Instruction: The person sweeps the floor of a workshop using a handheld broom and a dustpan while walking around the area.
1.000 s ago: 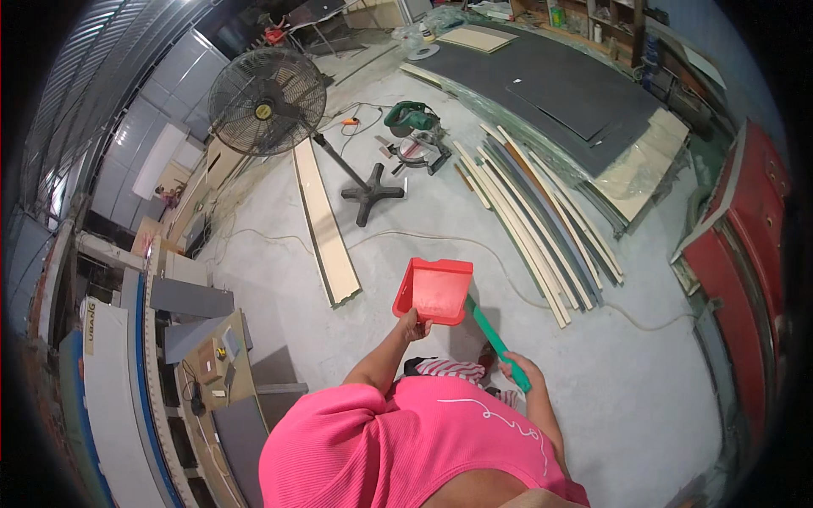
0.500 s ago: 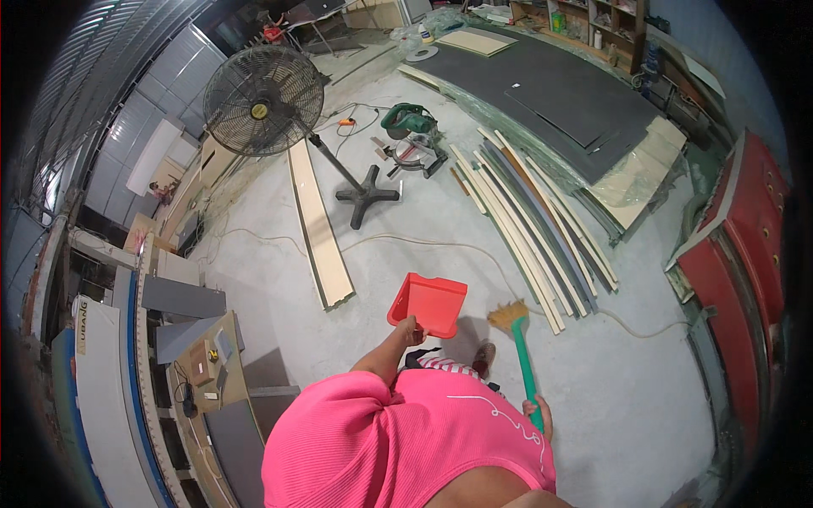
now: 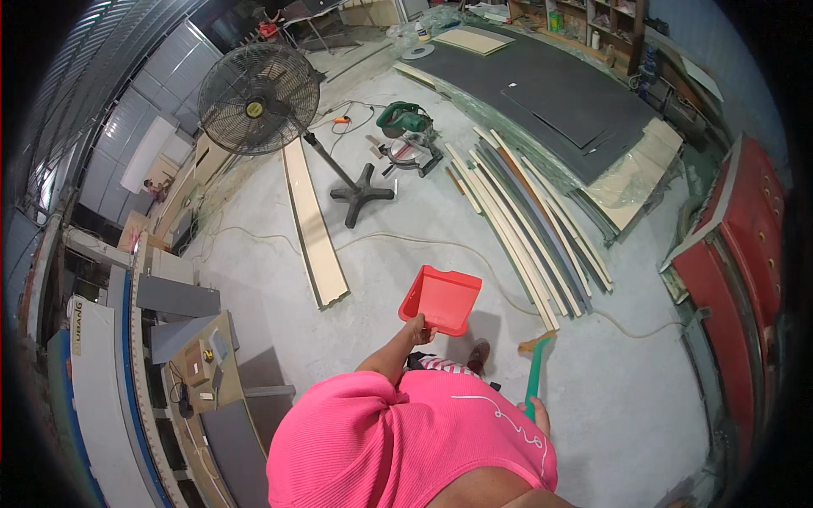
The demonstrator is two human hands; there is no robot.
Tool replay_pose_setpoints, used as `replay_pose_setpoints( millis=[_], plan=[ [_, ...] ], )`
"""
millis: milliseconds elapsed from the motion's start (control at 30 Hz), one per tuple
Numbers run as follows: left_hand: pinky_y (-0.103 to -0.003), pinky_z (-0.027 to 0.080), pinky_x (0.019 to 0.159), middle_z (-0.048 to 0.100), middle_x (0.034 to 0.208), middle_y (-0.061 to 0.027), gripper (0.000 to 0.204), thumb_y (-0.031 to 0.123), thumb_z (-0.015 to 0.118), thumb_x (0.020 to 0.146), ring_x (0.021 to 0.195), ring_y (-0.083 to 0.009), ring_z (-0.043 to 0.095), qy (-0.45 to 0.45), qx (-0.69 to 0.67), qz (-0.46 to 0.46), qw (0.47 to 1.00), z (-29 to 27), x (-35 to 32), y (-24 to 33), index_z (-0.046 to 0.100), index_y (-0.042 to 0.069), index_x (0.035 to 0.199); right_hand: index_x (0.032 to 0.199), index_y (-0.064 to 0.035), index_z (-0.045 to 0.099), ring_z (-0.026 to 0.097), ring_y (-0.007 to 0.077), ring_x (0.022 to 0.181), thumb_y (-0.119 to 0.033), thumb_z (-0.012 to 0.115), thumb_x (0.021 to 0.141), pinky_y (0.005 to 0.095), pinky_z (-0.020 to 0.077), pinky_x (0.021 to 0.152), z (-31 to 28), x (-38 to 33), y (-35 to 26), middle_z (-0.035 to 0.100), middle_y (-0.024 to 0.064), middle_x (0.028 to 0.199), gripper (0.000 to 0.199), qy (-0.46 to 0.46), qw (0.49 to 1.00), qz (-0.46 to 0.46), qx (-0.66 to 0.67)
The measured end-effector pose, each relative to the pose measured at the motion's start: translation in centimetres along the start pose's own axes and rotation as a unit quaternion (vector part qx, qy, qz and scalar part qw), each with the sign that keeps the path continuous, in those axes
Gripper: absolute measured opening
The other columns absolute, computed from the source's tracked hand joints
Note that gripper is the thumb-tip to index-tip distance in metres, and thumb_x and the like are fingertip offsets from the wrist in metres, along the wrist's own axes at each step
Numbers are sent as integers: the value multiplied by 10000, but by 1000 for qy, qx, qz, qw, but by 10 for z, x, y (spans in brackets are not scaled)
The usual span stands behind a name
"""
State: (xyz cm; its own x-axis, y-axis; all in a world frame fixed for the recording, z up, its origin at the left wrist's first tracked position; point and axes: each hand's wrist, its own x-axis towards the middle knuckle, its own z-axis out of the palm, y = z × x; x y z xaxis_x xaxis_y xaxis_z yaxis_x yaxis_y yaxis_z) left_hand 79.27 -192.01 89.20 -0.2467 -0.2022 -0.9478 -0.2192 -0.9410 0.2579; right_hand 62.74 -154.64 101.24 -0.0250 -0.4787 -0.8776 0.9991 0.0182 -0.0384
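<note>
A red dustpan point(image 3: 445, 298) is held out in front of me above the grey floor, and my left hand point(image 3: 419, 328) is closed on its near end. Its tray looks bare inside. At my right side, my right hand point(image 3: 537, 413) wraps around the green handle of a broom point(image 3: 535, 372). The tan bristles point(image 3: 532, 343) point away from me, close to the near ends of the strips on the floor. My pink shirt hides part of the right hand and most of that arm.
Long cream and grey strips point(image 3: 517, 220) lie on the floor ahead right, beside a low stack of dark panels point(image 3: 550, 93). A standing fan point(image 3: 360, 195), a green mitre saw point(image 3: 408, 140) and a long board point(image 3: 312, 229) lie ahead. A thin cable point(image 3: 440, 244) crosses the floor.
The dustpan has shifted slightly right and nearer the broom. The broom head has swung right and toward me, its handle now more upright in view. Both hands keep their hold.
</note>
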Motion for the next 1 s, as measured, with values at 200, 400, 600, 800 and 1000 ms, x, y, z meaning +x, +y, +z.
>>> replay_pose_setpoints(
  millis=[200,400,600,800,1000],
  plan=[
    [-308,419,490,523,669,-104,273,278,313,750,544,-191,526,-7,-7,16,1000,0,7,-3,404,49,868,811,-72,396,441,123,493,-279,449,739,251,366,413,43,28,3,445,28,620,225,-10,954,-166,-250],
    [-260,396,473,517,710,-92,287,261,287,764,552,-156,513,3,-21,-10,1000,1,16,7,413,70,937,791,-39,435,439,142,443,-252,450,721,270,347,370,33,95,-12,442,38,566,225,78,887,-10,-456],
    [-302,413,466,507,648,-99,269,281,313,743,507,-185,509,10,-3,7,1000,-21,16,19,402,42,830,850,4,441,452,164,426,-255,403,723,341,357,359,59,99,-10,468,53,546,290,74,753,29,-653],
    [-297,408,465,513,639,-86,257,280,297,756,507,-176,513,33,-22,48,998,-34,9,18,401,51,810,1037,-13,417,525,208,502,-390,379,753,305,421,454,75,90,-39,548,131,737,473,63,548,25,-834],
    [-295,409,454,514,600,-86,253,231,288,744,473,-171,504,4,-41,34,999,-13,-11,31,428,41,831,1166,-27,297,505,146,690,-380,461,743,256,426,549,59,162,-82,520,122,839,575,-49,510,-250,-822]
  ],
)
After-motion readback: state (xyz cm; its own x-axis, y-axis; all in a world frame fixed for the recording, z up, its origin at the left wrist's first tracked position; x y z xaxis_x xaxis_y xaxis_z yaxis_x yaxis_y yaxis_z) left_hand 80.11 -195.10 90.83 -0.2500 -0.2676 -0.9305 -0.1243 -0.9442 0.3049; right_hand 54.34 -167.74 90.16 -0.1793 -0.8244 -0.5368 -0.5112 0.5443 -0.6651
